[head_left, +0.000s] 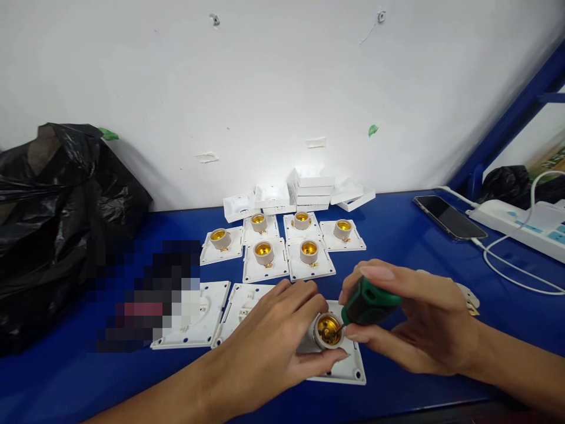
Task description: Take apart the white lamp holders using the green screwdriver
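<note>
A round lamp socket with a gold-coloured threaded inside sits on a white square plate near the table's front. My left hand grips the socket from the left, thumb along its near side and fingers at the far side. In my right hand is a screwdriver with a green and black handle, its shaft tilted down into the socket. The tip inside the socket is hard to make out. To the left lie two more white plates without sockets, one a plain white plate, the other partly behind my left hand.
Several plates with sockets, such as one socket, stand farther back. Behind them are stacked white boxes by the wall. A black plastic bag bulks at left. A phone, cables and a power strip lie at right.
</note>
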Demonstrator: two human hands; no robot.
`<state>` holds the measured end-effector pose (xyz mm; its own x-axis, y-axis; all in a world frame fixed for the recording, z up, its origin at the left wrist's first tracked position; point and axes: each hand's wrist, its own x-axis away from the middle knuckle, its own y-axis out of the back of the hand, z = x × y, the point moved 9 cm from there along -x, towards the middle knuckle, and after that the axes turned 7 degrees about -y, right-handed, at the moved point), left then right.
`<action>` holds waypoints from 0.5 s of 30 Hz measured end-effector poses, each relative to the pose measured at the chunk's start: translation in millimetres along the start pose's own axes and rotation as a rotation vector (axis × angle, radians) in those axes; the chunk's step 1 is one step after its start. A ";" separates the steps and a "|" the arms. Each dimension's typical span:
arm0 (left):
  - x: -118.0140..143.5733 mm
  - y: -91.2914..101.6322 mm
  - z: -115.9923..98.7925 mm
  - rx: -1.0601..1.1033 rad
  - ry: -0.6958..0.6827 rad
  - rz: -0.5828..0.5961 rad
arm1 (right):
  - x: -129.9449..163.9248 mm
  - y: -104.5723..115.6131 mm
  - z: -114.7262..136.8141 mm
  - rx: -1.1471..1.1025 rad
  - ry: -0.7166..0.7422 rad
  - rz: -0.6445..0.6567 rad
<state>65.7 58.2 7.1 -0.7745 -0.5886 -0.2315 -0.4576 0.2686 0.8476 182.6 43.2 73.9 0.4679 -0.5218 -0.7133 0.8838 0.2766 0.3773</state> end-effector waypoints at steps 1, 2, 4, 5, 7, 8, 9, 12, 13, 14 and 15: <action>-0.2 0.4 -0.4 0.001 -0.001 -0.002 | 0.0 -0.2 -0.3 -0.007 -0.001 0.000; -0.4 0.7 -0.9 0.001 -0.002 -0.004 | -0.1 -0.5 -0.4 -0.009 0.001 0.000; -0.6 1.4 -1.8 0.001 -0.002 -0.009 | -0.2 -0.4 0.2 0.001 0.010 -0.009; -0.6 1.4 -2.0 -0.001 -0.001 -0.008 | -0.1 0.1 1.2 0.010 0.020 -0.018; -0.4 1.2 -2.2 -0.004 0.000 -0.006 | 0.2 0.9 2.8 0.021 0.037 -0.032; -0.2 1.0 -2.3 -0.005 -0.003 -0.006 | 0.4 0.9 2.6 0.024 0.034 -0.031; 0.0 0.9 -2.2 -0.005 -0.007 -0.007 | 0.5 0.7 2.1 0.022 0.030 -0.027; 0.4 0.7 -1.7 -0.001 -0.013 -0.007 | 1.1 0.3 1.1 0.012 0.021 -0.013; 0.4 0.4 -1.5 0.000 -0.013 -0.004 | 1.2 0.3 1.2 0.014 0.022 -0.011; 0.4 0.3 -1.3 0.000 -0.012 -0.001 | 1.3 0.3 1.5 0.017 0.027 -0.011; 0.2 0.4 -1.2 0.000 -0.011 -0.001 | 1.3 0.3 1.7 0.024 0.029 -0.012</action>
<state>65.9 57.3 7.9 -0.7788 -0.5807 -0.2372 -0.4583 0.2685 0.8473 183.4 41.2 74.1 0.4576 -0.5010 -0.7345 0.8891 0.2509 0.3828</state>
